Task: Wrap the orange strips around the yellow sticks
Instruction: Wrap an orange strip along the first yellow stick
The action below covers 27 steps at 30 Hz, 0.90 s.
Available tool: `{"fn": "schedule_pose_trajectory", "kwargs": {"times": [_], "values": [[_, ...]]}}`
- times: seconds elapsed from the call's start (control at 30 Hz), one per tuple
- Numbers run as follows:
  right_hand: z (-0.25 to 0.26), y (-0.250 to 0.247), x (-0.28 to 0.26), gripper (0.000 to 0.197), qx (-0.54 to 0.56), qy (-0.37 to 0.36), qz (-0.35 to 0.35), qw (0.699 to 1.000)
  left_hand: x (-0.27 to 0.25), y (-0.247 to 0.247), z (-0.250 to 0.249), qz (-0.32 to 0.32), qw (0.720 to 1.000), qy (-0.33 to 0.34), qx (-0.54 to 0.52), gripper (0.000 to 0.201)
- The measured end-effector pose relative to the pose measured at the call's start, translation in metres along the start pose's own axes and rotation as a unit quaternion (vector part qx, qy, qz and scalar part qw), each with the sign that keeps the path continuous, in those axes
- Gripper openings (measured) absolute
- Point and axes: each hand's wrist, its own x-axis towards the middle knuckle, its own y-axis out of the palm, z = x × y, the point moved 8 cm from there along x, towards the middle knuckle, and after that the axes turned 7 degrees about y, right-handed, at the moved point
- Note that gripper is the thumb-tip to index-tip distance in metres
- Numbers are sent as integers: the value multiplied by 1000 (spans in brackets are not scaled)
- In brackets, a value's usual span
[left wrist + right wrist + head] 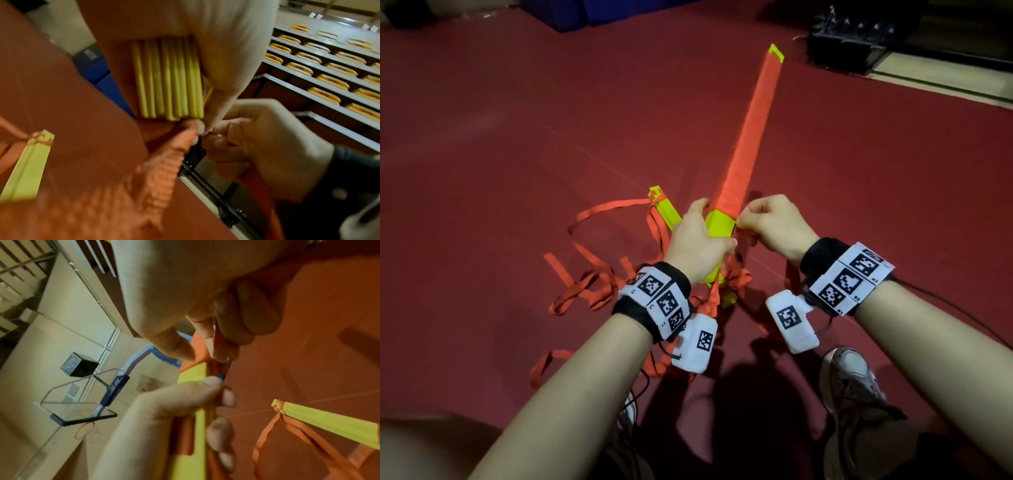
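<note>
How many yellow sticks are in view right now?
2. One held stick, mostly wrapped in orange, in the left hand; a second stick on the floor to its left. Strips could hide more.

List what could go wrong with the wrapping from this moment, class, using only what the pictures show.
1. The right hand only pinches the strip at the wrap's edge; if that grip slips, the last turns on the held stick may loosen.
2. Loose strips lie tangled on the floor under the hands and may snag.
3. The left hand alone steadies the long stick, which may swing.
</note>
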Motion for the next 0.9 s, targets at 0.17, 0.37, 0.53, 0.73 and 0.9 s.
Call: {"fn": "schedule_pose_trajectory", "kwargs": {"times": [0.17, 0.37, 0.53, 0.73, 0.9], "values": [[2, 10, -4, 57, 35, 42, 20, 998, -13, -4, -29, -18, 941, 82, 329, 78], [-15, 16, -6, 55, 165, 111, 26, 980, -23, 6, -42, -23, 897, 136, 421, 54], [-16, 4, -5, 41, 194, 89, 40, 976, -5, 12, -14, 82, 996, -31, -12, 38], [-15, 8, -7, 39, 153, 68, 109, 980, -15, 17, 5, 160, 974, -84, -140, 17], [-28, 1, 3, 32, 105, 102, 49, 988, 0, -11, -1, -2, 974, 13, 226, 28]]}}
